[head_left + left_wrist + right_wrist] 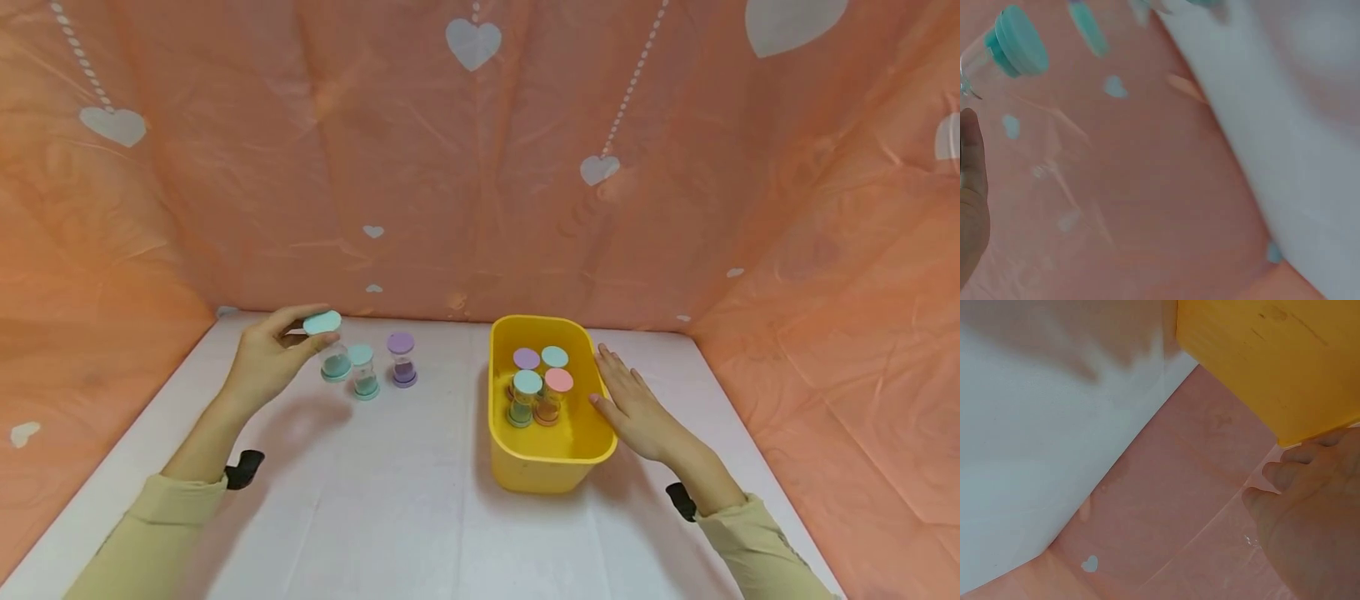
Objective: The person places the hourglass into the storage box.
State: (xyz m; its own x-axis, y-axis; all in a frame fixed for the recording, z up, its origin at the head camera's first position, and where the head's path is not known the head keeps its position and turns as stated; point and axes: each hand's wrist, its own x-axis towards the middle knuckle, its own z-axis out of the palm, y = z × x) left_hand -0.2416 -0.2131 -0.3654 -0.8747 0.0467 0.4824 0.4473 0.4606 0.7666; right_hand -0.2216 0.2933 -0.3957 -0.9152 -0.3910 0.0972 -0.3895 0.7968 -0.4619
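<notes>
My left hand [270, 358] pinches a teal-capped hourglass [334, 364] by its top, fingers behind and thumb in front, seemingly above the table. Its teal cap [1021, 40] shows at the upper left of the left wrist view. Just right of it stand another teal hourglass [363, 379] and a purple hourglass [402, 367], both upright. My right hand [641, 412], fingers extended, lies against the right rim of a yellow bin [555, 471]. Inside the bin stand a pink-capped hourglass [558, 382], a purple-capped one [527, 359] and two teal-capped ones [527, 383].
A white-covered table [397, 500] carries everything. Orange-pink cloth [420, 183] with pale hearts walls in the back and both sides. Inside the bin, the hourglasses are grouped toward the left and middle, with bare yellow floor in front.
</notes>
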